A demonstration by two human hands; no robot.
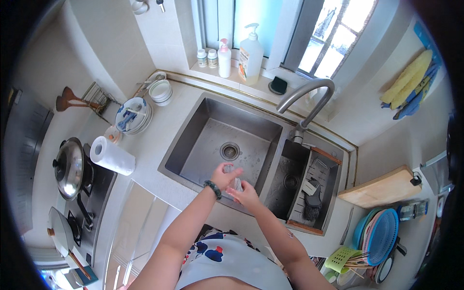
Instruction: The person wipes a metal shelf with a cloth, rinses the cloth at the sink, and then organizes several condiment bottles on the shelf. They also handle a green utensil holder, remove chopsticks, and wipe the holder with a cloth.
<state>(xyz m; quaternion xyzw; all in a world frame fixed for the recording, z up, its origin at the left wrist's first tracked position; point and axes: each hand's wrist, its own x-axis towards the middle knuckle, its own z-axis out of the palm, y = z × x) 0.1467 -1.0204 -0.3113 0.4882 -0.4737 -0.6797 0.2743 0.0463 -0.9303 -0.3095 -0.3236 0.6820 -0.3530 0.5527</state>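
Both hands are over the near edge of the large stainless steel sink basin [203, 152]. A small crumpled greyish-white cloth or wad [236, 184] is between them. My left hand [225, 176], with a dark beaded bracelet at the wrist, has its fingers curled around the upper part of the wad. Against its lower right side rest the fingers of my right hand [243, 194]. Just beyond the hands lies the round drain [230, 150], with water drops on the steel around it.
Right of the basin stand a curved faucet [319, 105] and a smaller basin [290, 170] with a rack holding a dark brush [312, 203]. A paper towel roll [113, 156], stacked plates [139, 121] and bowls [160, 92] stand left; a lidded pan [70, 168] sits on the stove.
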